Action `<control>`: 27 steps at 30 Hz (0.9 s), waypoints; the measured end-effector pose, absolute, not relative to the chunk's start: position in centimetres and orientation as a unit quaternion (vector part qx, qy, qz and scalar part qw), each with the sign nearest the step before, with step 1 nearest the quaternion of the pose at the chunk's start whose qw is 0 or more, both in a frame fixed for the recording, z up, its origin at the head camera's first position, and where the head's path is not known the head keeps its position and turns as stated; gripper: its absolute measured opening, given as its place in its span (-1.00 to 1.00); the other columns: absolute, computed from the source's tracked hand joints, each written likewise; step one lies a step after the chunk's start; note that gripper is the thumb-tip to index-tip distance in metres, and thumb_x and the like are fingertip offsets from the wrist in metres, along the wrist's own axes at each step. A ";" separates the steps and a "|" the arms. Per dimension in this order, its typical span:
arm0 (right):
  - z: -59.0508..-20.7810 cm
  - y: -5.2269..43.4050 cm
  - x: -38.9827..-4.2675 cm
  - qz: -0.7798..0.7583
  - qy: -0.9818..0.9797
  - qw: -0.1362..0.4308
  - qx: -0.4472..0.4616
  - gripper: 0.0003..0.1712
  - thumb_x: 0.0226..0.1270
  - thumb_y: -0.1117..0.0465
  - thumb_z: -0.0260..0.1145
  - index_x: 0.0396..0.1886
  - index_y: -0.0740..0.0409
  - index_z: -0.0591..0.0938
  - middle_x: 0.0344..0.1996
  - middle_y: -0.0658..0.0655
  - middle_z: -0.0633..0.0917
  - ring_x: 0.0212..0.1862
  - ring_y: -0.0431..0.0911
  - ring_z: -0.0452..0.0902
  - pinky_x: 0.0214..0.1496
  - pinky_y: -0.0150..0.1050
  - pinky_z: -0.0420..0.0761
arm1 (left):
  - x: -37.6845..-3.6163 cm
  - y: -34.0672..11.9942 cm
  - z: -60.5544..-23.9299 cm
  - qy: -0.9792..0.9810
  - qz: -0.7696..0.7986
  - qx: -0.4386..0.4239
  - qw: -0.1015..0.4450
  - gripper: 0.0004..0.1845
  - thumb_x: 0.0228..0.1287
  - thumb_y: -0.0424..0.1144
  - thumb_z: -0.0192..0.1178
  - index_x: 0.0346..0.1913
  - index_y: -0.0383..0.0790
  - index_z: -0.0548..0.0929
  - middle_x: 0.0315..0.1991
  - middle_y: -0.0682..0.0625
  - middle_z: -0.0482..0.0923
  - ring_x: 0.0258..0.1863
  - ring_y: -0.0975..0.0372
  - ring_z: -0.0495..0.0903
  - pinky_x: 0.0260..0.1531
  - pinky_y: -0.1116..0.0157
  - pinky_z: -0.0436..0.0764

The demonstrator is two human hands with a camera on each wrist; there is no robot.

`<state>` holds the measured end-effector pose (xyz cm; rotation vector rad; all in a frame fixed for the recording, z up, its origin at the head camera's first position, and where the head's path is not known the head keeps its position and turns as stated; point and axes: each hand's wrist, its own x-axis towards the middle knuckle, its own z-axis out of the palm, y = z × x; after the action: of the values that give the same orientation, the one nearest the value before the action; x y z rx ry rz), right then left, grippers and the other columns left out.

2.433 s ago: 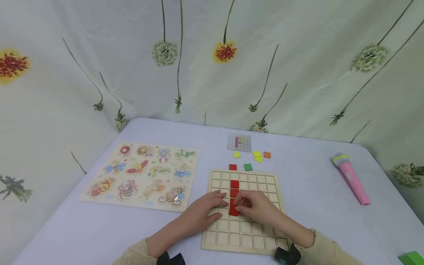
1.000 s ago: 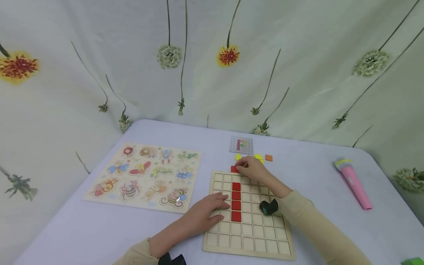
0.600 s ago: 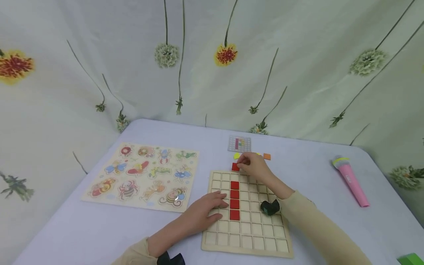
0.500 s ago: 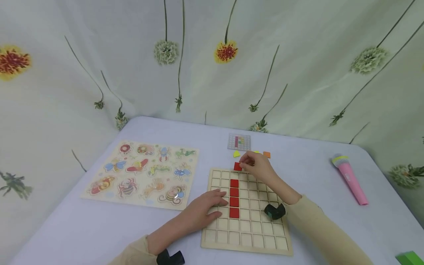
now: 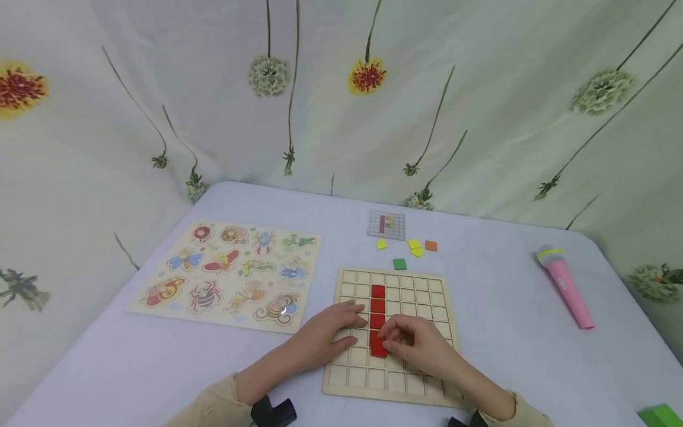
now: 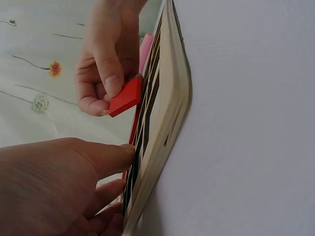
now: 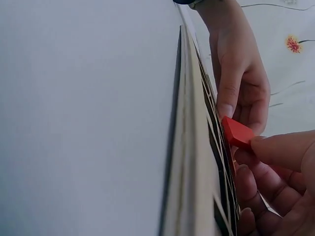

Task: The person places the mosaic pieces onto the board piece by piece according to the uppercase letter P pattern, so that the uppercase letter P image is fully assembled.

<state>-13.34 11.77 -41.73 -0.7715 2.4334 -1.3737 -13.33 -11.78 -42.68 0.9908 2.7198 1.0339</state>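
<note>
My right hand (image 5: 424, 349) pinches a red square tile (image 7: 238, 133) between thumb and fingers. The tile is tilted at the near end of a column of red tiles (image 5: 377, 305) set in the wooden grid board (image 5: 368, 392). In the left wrist view, one edge of the held red tile is raised off the board; whether its other edge touches is hard to tell. My left hand (image 5: 324, 331) rests on the board's left side, fingers loosely extended beside the red column. The right hand partly hides the grid cells to the right.
Beyond the board lie a green tile (image 5: 399, 264), several yellow pieces (image 5: 414, 244), an orange tile (image 5: 431, 245) and a small pattern card (image 5: 386, 225). An insect puzzle board (image 5: 224, 279) is at left, a pink toy microphone (image 5: 568, 290) at right, a green block (image 5: 661, 416) in the near right corner.
My right hand took the red tile from beyond the board's far edge and carried it toward me to the near end of the red column. The left hand stayed on the board.
</note>
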 end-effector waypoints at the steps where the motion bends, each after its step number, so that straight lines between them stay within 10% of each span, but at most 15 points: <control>1: -41.8 11.7 -13.3 -0.462 0.837 0.115 -0.269 -0.88 0.21 0.31 0.34 -0.30 0.00 0.64 -0.50 -0.13 0.61 -0.42 -0.20 0.50 -0.38 -0.36 0.54 | -13.4 -11.8 -42.6 0.885 0.335 0.322 0.034 -0.71 0.23 -0.32 0.23 0.02 -0.16 0.60 0.26 -0.01 0.36 0.33 0.13 0.17 0.26 0.15 0.21; 18: -41.3 11.5 -12.1 -0.376 0.867 0.010 -0.327 -0.89 0.15 0.32 0.39 -0.42 -0.01 0.70 -0.43 -0.24 0.55 -0.40 -0.34 0.44 -0.37 -0.42 0.53 | -13.2 -11.6 -43.0 0.884 0.341 0.318 0.036 -0.72 0.22 -0.33 0.24 0.00 -0.12 0.61 0.25 0.00 0.37 0.32 0.12 0.20 0.24 0.13 0.25; 27: -38.0 14.9 -20.6 -0.449 0.864 0.060 -0.218 -0.75 0.33 0.27 0.23 -0.06 0.30 0.63 -0.11 0.18 0.63 -0.25 -0.05 0.53 -0.29 -0.24 0.56 | -13.2 -11.7 -42.9 0.887 0.340 0.309 0.047 -0.71 0.23 -0.31 0.23 0.02 -0.09 0.60 0.27 0.03 0.34 0.34 0.15 0.15 0.26 0.13 0.22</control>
<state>-20.63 14.89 -38.04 -0.6594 2.6155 -1.3601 -13.25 -11.71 -42.90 0.9421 2.7058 1.0381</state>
